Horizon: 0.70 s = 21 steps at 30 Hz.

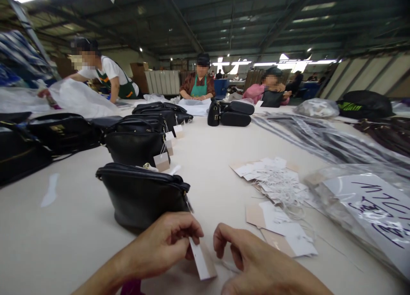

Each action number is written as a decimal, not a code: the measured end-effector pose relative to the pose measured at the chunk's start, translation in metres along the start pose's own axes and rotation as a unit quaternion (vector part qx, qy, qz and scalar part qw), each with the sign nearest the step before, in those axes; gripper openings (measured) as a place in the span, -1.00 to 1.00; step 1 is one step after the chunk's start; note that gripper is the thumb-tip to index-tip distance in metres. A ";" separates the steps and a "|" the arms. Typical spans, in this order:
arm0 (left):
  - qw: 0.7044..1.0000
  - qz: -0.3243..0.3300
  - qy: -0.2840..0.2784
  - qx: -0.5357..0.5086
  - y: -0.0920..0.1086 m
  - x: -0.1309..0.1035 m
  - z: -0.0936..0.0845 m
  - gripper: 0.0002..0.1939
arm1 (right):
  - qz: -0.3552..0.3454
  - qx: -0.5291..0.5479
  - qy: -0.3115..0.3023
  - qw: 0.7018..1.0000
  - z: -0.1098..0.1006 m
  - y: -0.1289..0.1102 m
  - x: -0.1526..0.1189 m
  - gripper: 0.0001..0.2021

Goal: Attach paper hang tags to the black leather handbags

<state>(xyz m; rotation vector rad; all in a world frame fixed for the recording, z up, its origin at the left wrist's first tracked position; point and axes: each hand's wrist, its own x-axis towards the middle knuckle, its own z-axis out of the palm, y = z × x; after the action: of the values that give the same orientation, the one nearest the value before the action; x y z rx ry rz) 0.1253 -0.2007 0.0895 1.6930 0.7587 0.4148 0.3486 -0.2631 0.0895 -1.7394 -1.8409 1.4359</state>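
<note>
Pinched in the left grip [160,246], between thumb and fingers: a small white-and-beige tag [201,261], slanting down over the pale worktop [205,167], near the right side of the closest black bag [141,197]. Just to the right of the tag, apart from it: the right grip [253,256], with fingers curled. Cannot tell whether it is shut on the thin pale cord beneath.

Standing upright, just beyond the left grip: that closest bag, smooth and dark, with a zip along the top. Behind it, in a line running away: more black bags [136,143], with white-and-beige hang tags [162,162] on strings at their right ends. Farther left, close together: other black bags [64,132].

To the right of the grips: a small stack of tags [301,239], and just beyond, a loose heap of tags [272,175] tangled with white strings. At the right edge: a clear plastic bag [329,175] with a handwritten white sheet [368,205].

Across the worktop: a person in a green apron [199,89], another at left leaning over clear plastic [80,98], and a third at right in pink sleeves [253,92].
</note>
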 end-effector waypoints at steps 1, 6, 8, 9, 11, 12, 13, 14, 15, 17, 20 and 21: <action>1.000 0.007 0.005 0.005 -0.001 0.001 0.001 -0.67 | -0.017 -0.031 0.003 0.999 0.002 0.003 -0.002 -0.55; 0.999 0.029 0.031 -0.023 -0.001 0.005 0.005 -0.84 | -0.082 -0.136 -0.019 0.987 0.011 0.011 -0.001 -0.68; 0.999 0.024 0.041 -0.011 0.003 0.003 0.005 -0.89 | -0.076 -0.158 -0.034 0.984 0.010 0.008 0.002 -0.70; 0.999 0.021 0.049 -0.004 0.005 0.002 0.005 -0.90 | -0.078 -0.164 -0.037 0.983 0.010 0.006 0.003 -0.70; 0.996 0.025 0.082 0.021 0.009 -0.001 0.004 -0.90 | -0.089 -0.169 -0.040 0.981 0.009 0.000 0.003 -0.73; 0.993 0.033 0.103 0.043 0.010 -0.002 0.004 -0.89 | -0.099 -0.165 -0.046 0.980 0.008 -0.002 0.002 -0.75; 0.989 0.042 0.124 0.070 0.011 -0.003 0.003 -0.88 | -0.110 -0.160 -0.057 0.979 0.008 -0.003 0.001 -0.77; 0.983 0.054 0.143 0.100 0.012 -0.003 0.002 -0.87 | -0.121 -0.154 -0.072 0.978 0.009 -0.004 -0.001 -0.80; 0.977 0.067 0.157 0.129 0.012 -0.003 0.002 -0.86 | -0.127 -0.148 -0.091 0.977 0.009 -0.004 -0.003 -0.81; 0.966 0.093 0.172 0.168 0.011 -0.003 0.001 -0.85 | -0.128 -0.142 -0.129 0.973 0.009 -0.003 -0.007 -0.80; 0.958 0.120 0.176 0.194 0.009 -0.002 0.001 -0.82 | -0.113 -0.175 -0.158 0.965 0.010 -0.003 -0.011 -0.79; 0.956 0.126 0.177 0.198 0.008 -0.001 0.001 -0.82 | -0.115 -0.197 -0.155 0.961 0.010 -0.004 -0.011 -0.80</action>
<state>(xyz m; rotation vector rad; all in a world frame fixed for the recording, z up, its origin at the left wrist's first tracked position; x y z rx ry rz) 0.1271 -0.2033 0.0975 2.1355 0.9336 0.8007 0.3417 -0.2772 0.0924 -1.4407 -2.5481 1.3805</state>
